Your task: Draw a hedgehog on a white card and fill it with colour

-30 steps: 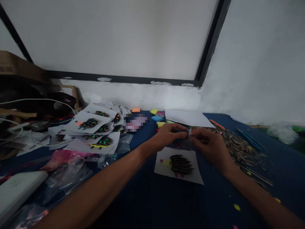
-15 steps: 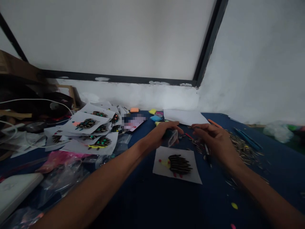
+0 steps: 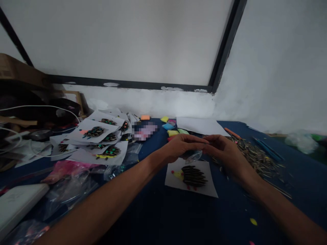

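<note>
My left hand (image 3: 177, 148) is closed around a small clear plastic bag (image 3: 194, 156), whose lower end hangs below the fingers. Fingertips of my right hand (image 3: 226, 153) are pinched together against those of the left; whatever sits between them is hidden. Just below both hands, a white sheet of paper (image 3: 173, 187) lies on the blue table. It carries a hedgehog (image 3: 195, 176) with dark seed-like spines, a yellow face and red feet. To the right of my right hand spreads a pile of striped seeds (image 3: 255, 160), which look like sunflower seeds.
Finished-looking hedgehog sheets (image 3: 93, 132) are stacked at the left, behind crumpled plastic bags (image 3: 74, 183). Small coloured packets (image 3: 172, 132) and blank white paper (image 3: 201, 125) lie behind my hands. An orange stick (image 3: 232, 132) and a blue tool (image 3: 268, 148) lie at the right.
My two hands have come together, fingertips now meeting above the hedgehog sheet. The plastic bag has moved right with my left hand. More of the seed pile shows.
</note>
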`<state>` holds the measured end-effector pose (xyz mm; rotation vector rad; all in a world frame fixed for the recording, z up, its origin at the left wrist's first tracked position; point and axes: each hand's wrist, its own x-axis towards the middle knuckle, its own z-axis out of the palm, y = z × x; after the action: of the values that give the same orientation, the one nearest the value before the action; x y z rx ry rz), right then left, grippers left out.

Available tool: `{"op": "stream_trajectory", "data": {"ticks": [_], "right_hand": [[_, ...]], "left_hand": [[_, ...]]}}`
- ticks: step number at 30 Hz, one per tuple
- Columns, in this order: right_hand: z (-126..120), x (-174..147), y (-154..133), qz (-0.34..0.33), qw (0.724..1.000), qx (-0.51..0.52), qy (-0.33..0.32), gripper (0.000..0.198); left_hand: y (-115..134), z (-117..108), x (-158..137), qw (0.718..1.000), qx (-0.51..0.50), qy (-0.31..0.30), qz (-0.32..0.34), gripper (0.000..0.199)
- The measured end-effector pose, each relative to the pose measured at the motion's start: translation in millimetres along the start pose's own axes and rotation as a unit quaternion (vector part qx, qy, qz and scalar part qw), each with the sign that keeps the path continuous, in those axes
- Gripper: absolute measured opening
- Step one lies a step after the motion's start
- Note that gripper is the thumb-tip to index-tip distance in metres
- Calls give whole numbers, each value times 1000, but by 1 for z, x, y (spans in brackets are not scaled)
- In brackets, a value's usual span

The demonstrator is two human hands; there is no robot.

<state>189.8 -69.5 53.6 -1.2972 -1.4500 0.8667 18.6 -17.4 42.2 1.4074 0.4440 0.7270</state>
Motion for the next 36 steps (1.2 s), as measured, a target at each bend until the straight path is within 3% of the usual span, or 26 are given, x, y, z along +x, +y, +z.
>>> {"op": "stream_trajectory", "data": {"ticks": [5, 9, 13, 20, 26, 36], "right_hand": [[0, 0, 4, 77, 996, 45, -29, 36], [2, -1, 2, 84, 994, 66, -34, 41], [1, -4, -7, 81, 995, 61, 1, 42], [-5, -4, -9, 9, 999, 38, 5, 33], [-3, -7, -15, 6, 1000, -30, -6, 34], [2, -4, -8, 15, 998, -46, -31, 34]], "left_hand": [[1, 5, 0, 999, 10, 30, 23, 18], [3, 7, -1, 997, 35, 62, 32, 17], [5, 7, -1, 995, 25, 73, 57, 15], [3, -3, -1, 999, -8, 40, 12, 16], [2, -7, -1, 999, -21, 45, 8, 19], [5, -7, -2, 996, 5, 79, -28, 21]]}}
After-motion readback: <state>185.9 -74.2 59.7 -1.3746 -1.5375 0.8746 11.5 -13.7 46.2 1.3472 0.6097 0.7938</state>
